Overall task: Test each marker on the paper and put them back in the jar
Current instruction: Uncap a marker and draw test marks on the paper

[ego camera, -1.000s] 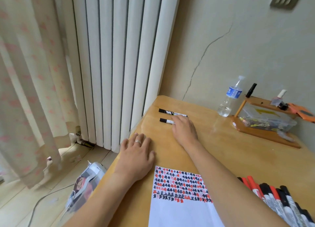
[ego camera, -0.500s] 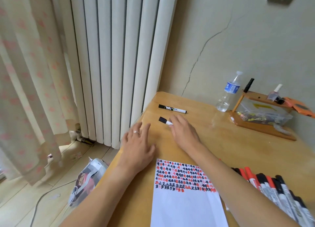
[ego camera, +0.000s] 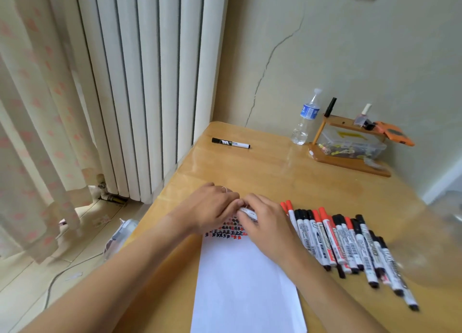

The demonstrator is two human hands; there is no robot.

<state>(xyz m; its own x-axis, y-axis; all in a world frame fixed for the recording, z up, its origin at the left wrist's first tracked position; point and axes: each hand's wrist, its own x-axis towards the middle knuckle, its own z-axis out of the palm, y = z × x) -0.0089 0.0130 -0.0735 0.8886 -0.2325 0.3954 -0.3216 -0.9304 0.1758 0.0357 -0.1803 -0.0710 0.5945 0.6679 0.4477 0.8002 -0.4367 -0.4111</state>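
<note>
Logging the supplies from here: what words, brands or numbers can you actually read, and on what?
"M": large white letter on the lone black marker at the table's far end.
Row of markers: barrel print too blurred to read.
Water bottle: blue label, unreadable.
Paper: red and black test scribbles, no words.

Home room: curtain (ego camera: 37, 132), radiator (ego camera: 150, 82).

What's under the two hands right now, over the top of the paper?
A white marker is held between the left hand and right hand, above the paper and its red and black test marks. The hands cover most of the marker, so cap and tip are unseen.
</note>
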